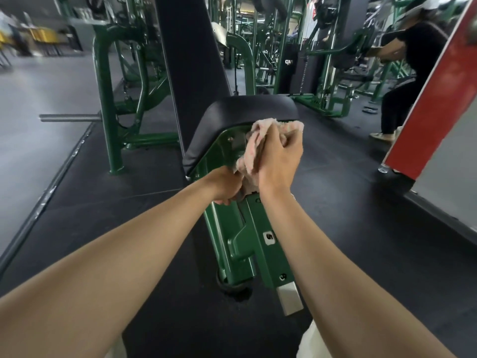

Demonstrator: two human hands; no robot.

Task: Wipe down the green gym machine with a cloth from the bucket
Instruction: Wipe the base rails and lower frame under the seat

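The right hand [280,161] is curled tight round the bunched pink cloth [254,143], which it holds against the green machine [247,244] just under the front edge of the black seat [245,112]. The left hand [227,187] is fisted on the cloth's lower end, its fingertips hidden beneath it. A white tag [269,237] on the frame reads "5", white letters on a black pad [289,62] farther back are too blurred to read, and the far room is smeared, a bent-over person [413,60] at right being partly cut off by a red panel [438,94].
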